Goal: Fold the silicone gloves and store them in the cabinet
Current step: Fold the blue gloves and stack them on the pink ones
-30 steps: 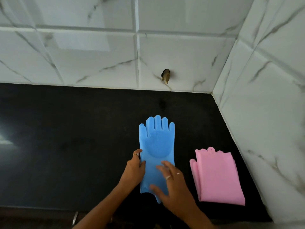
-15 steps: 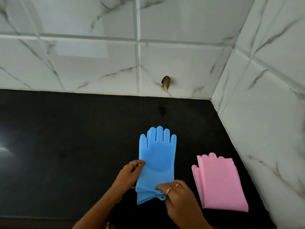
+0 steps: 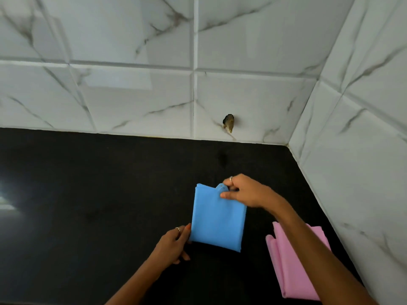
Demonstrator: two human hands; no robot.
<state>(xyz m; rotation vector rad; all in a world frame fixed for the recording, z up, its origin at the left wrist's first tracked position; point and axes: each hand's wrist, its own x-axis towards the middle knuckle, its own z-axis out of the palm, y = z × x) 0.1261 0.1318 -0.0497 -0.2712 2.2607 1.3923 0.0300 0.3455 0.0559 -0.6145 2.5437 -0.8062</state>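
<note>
The blue silicone glove [image 3: 218, 219] lies folded in half on the black countertop [image 3: 88, 205], its cuff laid over its fingers. My right hand [image 3: 244, 191] pinches the cuff's far edge at the top right of the fold. My left hand [image 3: 174, 245] holds the fold's near left corner with its fingertips. The pink glove [image 3: 293, 267] lies folded at the right, partly hidden under my right forearm. No cabinet is in view.
White marble-look tiled walls [image 3: 242, 95] close off the back and the right side of the counter. A small dark hole with a stub [image 3: 229, 123] sits in the back wall. A bright reflection [image 3: 6, 205] shows on the counter at far left.
My right hand has carried the blue glove's cuff up and over its fingers, folding it in half. My left hand has slid down to the near left corner.
</note>
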